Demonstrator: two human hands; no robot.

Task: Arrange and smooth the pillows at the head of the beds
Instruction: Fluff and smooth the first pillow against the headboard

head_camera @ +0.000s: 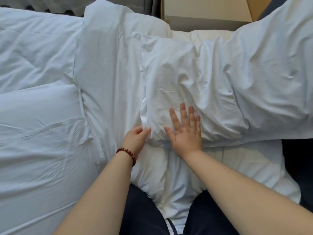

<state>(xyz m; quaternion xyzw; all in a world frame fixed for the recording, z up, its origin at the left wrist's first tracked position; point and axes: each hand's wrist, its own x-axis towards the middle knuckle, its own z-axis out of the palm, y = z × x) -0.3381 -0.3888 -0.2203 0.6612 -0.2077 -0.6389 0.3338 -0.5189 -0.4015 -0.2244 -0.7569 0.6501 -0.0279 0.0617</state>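
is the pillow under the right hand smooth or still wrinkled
Still wrinkled: the pillow shows deep creases above the flat right hand; the left hand pinches its edge.

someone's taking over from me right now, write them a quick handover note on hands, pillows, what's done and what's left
Left hand: pinching the near left edge of the middle pillow.
Right hand: open, flat on that pillow's near end, pressing it.
Pillows: middle one lies lengthwise, creased; a bigger pillow lies right of it, touching it, also rumpled; another pillow sits at far left.
Done: pillows are on the bedding.
Left: smooth the middle pillow, then straighten and smooth the right one.
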